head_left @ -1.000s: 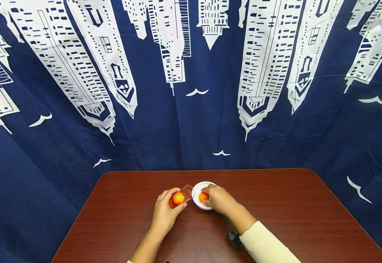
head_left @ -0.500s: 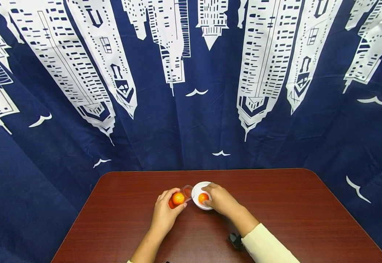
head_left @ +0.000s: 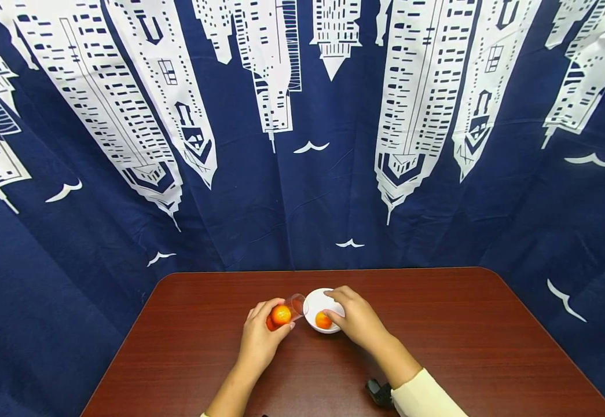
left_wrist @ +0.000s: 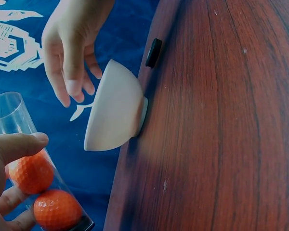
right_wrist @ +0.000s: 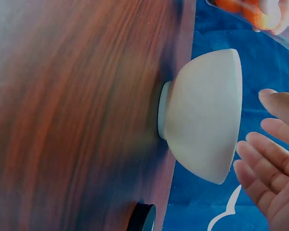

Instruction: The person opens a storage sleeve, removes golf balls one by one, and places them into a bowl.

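My left hand grips a clear plastic tube, thumb on one side and fingers on the other. Two orange golf balls show at the tube's lower, black-capped end. The tube leans, its open mouth beside the left rim of a white bowl. Another orange golf ball lies inside the bowl. Over the bowl's right side is my right hand, its fingers relaxed and apart with nothing between them. In the right wrist view these fingers stand just off the bowl's rim.
The bowl stands on a brown wood-grain table. A small black round piece lies on the table near the bowl. Behind the table hangs a blue cloth printed with white buildings. A black wrist camera sits at the right sleeve.
My right hand has let go of the golf ball in the bowl, spread its fingers and moved slightly right and up. The left hand and the tube have hardly moved.
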### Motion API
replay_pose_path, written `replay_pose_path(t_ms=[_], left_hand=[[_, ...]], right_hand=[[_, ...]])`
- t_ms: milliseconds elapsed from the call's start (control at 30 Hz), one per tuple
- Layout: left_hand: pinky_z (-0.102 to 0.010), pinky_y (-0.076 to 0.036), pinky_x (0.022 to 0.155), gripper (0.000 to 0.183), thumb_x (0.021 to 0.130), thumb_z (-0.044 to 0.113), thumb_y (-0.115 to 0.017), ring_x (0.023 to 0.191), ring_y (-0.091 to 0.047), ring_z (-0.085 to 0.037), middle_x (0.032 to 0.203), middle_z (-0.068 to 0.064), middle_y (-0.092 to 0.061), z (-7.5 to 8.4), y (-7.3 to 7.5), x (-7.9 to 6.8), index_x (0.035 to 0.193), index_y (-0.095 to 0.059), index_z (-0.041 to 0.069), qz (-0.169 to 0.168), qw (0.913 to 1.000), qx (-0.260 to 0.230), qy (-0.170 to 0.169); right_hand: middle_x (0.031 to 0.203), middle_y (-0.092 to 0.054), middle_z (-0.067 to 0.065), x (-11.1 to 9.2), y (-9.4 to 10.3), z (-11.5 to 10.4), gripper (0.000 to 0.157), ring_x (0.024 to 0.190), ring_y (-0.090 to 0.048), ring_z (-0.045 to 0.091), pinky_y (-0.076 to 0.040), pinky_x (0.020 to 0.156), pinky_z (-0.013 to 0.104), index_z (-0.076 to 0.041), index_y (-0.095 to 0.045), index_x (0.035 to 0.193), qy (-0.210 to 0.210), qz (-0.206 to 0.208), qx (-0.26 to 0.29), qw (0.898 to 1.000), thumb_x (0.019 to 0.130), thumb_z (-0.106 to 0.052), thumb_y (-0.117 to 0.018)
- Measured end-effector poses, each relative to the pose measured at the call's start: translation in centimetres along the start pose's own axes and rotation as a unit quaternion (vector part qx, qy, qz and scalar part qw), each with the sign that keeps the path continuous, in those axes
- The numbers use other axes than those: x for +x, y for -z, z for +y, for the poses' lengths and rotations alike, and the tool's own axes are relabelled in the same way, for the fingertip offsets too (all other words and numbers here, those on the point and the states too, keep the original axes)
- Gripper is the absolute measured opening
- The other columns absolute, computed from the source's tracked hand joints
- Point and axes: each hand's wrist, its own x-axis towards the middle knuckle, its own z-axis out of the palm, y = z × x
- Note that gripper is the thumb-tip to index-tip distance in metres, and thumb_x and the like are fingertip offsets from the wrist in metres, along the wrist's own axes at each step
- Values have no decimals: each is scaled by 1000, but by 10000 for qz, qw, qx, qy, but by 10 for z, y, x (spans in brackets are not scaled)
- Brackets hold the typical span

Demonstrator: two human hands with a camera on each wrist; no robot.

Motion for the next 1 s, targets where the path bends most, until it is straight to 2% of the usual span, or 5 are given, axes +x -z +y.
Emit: replay_pose_path(t_ms=[167, 367, 633, 800, 1000], left_hand=[[-41, -41, 88, 49, 72, 16, -92, 108, -61, -23, 114, 2, -71, 3, -2, -1, 115, -71, 23, -1, 9998, 157, -81], [-43, -39, 88, 50, 71, 18, -92, 113, -60, -24, 115, 3, -71, 5, -3, -1, 116, -71, 23, 97, 9987, 436, -262], [-55, -37, 101, 53, 72, 20, -92, 118, -57, -25, 119, -1, -70, 10, 0, -3, 121, -71, 20, 137, 9930, 944, -692], [-56, -37, 102, 54, 70, 20, -93, 116, -57, -25, 117, 0, -69, 13, 0, -4, 120, -71, 19, 364, 9796, 1493, -1293], [-52, -37, 101, 56, 66, 18, -95, 114, -58, -23, 114, 3, -69, 12, -4, -4, 117, -71, 20, 645, 9597, 1946, -1922]], right_hand=[[109, -70, 2, -8, 3, 2, 42, 100, -70, 21, -57, 87, 39, -9, -71, 122, 13, 431, 150, 9990, 83, -20, -84], [109, -70, 2, -18, 6, 1, 44, 95, -69, 21, -55, 74, 28, -9, -70, 125, -95, 571, 503, 9971, 84, -21, -83], [111, -70, 5, -26, 10, -4, 42, 96, -69, 19, -57, 73, 31, -10, -69, 126, -43, 772, 1025, 9917, 87, -17, -81], [112, -69, 4, -30, 12, -9, 44, 96, -69, 17, -57, 75, 29, -12, -67, 129, 14, 742, 1233, 9896, 87, -15, -80], [114, -69, 4, -33, 15, -14, 46, 97, -69, 17, -59, 78, 34, -12, -66, 131, 102, 640, 1511, 9864, 87, -15, -80]])
